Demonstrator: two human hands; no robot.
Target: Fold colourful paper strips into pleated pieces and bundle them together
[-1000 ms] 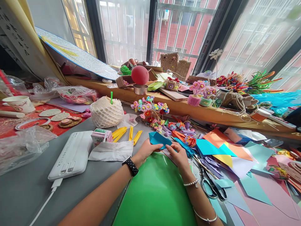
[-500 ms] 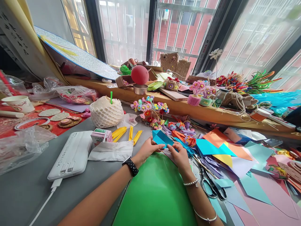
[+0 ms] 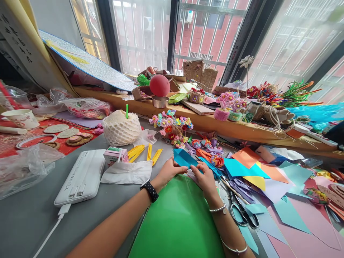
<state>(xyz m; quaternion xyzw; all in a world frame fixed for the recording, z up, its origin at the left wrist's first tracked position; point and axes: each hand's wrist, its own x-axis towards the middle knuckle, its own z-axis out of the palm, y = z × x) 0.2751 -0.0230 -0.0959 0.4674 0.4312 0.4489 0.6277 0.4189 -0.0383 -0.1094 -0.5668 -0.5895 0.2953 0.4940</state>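
Both hands (image 3: 168,172) close together, thumbs inward, fingertips on blue paper (image 3: 184,157).

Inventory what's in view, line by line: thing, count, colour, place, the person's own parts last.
Folded paper: one, blue, centre
Mat: one, green, front centre
Scissors: one pair, black and silver, right
Loose paper: many pieces, mixed colours, right
Folded strips: several, yellow, left of centre
Power bank: one, white, left
Drink carton: one, pink, beside the power bank
Coconut: one, cream, behind the drink carton
Flower cluster: one, mixed colours, centre
Ball: one, red, back
Cup: one, white, far left
Windows: several, dark-framed, back
Watch: one, black, left wrist
Bracelets: two, silver, right arm
Left hand: one, bare, pinching the folded paper
Right hand: one, bare, pinching the folded paper
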